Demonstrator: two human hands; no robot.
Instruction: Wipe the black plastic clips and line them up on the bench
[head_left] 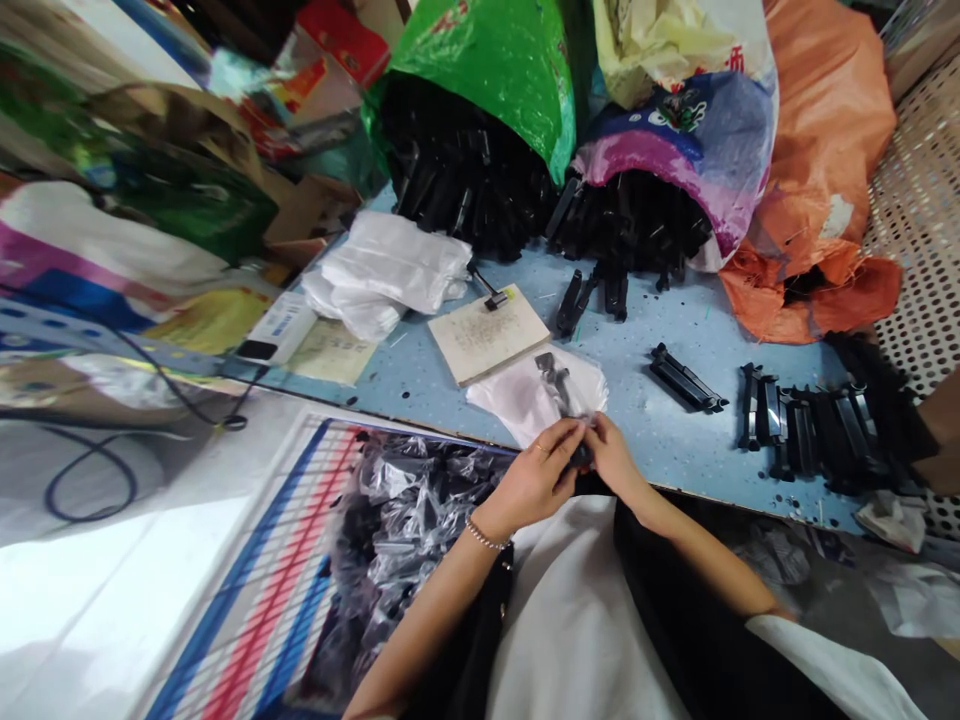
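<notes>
Close together at the table's front edge, my left hand and my right hand are both closed on the near end of a clear plastic bag. Inside it lies a long black part, whose exact kind I cannot make out. My fingertips pinch the bag's end, and its near portion is partly hidden by them. Under the bagged part spreads a flat white plastic bag. Just beyond is a worn pad-like block with a small black clip-like piece on top.
A stack of white bags lies left of the block. Black parts spill from a green sack and a purple-and-blue sack. More black parts line the right. Below left, a striped sack holds bagged parts.
</notes>
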